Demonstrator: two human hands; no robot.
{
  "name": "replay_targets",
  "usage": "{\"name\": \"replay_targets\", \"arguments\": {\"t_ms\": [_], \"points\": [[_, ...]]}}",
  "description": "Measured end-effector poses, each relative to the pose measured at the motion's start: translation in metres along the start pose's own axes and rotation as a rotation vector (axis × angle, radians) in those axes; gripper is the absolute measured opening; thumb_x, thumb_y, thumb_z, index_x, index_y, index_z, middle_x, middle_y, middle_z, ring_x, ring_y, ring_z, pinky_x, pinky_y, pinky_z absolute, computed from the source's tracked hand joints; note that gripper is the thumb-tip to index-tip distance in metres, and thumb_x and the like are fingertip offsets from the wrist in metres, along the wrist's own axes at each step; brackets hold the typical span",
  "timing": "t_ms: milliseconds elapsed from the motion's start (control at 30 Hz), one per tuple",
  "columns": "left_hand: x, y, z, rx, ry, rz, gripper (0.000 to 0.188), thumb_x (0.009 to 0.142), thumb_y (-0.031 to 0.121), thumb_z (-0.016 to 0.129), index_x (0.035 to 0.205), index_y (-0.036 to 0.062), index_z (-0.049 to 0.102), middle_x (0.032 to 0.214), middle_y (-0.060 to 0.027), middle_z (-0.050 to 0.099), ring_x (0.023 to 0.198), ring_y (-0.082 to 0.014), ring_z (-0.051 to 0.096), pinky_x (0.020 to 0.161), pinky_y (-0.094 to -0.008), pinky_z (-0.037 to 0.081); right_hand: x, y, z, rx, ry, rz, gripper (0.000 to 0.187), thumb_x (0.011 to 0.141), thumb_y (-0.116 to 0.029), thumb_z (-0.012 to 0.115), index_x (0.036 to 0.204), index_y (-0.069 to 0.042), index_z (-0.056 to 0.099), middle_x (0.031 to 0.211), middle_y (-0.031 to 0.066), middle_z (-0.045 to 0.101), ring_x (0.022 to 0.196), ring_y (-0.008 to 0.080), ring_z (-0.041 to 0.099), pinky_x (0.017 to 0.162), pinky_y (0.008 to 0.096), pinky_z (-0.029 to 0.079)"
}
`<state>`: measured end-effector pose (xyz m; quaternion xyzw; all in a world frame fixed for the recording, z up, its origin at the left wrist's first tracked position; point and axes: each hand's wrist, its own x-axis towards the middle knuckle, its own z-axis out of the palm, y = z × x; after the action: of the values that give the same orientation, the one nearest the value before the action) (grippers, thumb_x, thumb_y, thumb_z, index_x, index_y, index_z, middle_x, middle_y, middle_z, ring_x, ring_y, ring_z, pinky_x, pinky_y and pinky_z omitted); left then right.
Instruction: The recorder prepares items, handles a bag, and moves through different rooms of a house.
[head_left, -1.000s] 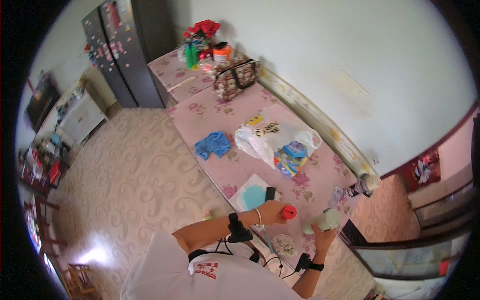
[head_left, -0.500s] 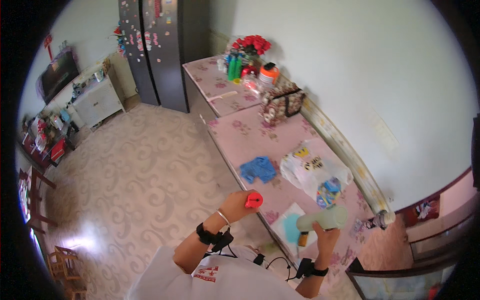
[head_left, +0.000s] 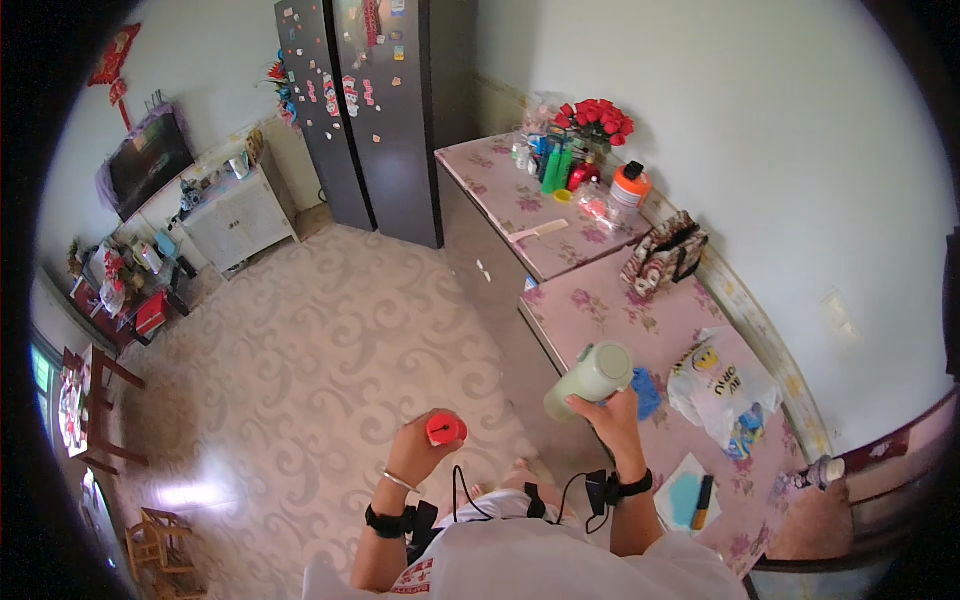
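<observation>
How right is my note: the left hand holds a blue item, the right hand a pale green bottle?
Blue is wrong: the head view shows the left hand holding a red item. The right hand does hold a pale green bottle.

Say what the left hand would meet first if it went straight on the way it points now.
The way looks free at first: the left hand, holding a round red object, points out over the floor. Farther on, it might meet the pink-topped cabinet, though depth is unclear.

Bottle (head_left: 590,382) before probable cloth (head_left: 648,395)
</observation>
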<state>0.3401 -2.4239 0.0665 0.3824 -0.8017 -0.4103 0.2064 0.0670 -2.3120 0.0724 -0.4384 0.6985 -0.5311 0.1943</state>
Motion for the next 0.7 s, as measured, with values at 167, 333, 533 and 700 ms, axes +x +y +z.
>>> {"name": "replay_targets", "arguments": {"t_ms": [167, 333, 533, 700], "points": [[0.029, -0.038, -0.022, 0.028, 0.115, -0.1, 0.029, 0.065, 0.017, 0.072, 0.091, 0.0101, 0.061, 0.084, -0.0101, 0.064, 0.077, -0.0273, 0.062, 0.067, -0.0331, 0.049, 0.068, 0.016, 0.057, 0.108, -0.02, -0.065, 0.058, 0.06, -0.019, 0.078, 0.109, -0.003, 0.052, 0.098, 0.0097, 0.062, 0.088, 0.0197, 0.06, 0.079, 0.0318, 0.046], [0.089, -0.062, -0.039, -0.01, 0.094, -0.135, 0.028, 0.065, 0.018, 0.072, 0.091, 0.0113, 0.062, 0.084, -0.0092, 0.064, 0.078, -0.0257, 0.062, 0.067, -0.0325, 0.049, 0.145, 0.027, 0.095, 0.197, -0.035, -0.034, 0.061, 0.06, -0.019, 0.078, 0.111, -0.004, 0.049, 0.1, 0.0096, 0.061, 0.092, 0.0212, 0.059, 0.081, 0.0324, 0.046], [0.207, -0.076, -0.062, 0.12, 0.052, -0.159, 0.031, 0.064, 0.019, 0.073, 0.092, 0.0111, 0.062, 0.089, -0.0087, 0.064, 0.08, -0.0254, 0.062, 0.069, -0.0329, 0.049, 0.261, 0.039, 0.123, 0.153, -0.055, -0.044, 0.064, 0.06, -0.021, 0.077, 0.114, -0.005, 0.048, 0.103, 0.011, 0.06, 0.094, 0.0236, 0.059, 0.081, 0.0328, 0.046], [0.307, -0.076, -0.088, 0.036, 0.059, -0.119, 0.032, 0.063, 0.017, 0.074, 0.092, 0.0103, 0.062, 0.091, -0.0088, 0.063, 0.082, -0.0261, 0.061, 0.07, -0.0339, 0.049, 0.367, 0.036, 0.146, 0.09, 0.005, -0.192, 0.066, 0.059, -0.023, 0.077, 0.114, -0.004, 0.046, 0.102, 0.0133, 0.06, 0.093, 0.0289, 0.058, 0.081, 0.0351, 0.045]]}}
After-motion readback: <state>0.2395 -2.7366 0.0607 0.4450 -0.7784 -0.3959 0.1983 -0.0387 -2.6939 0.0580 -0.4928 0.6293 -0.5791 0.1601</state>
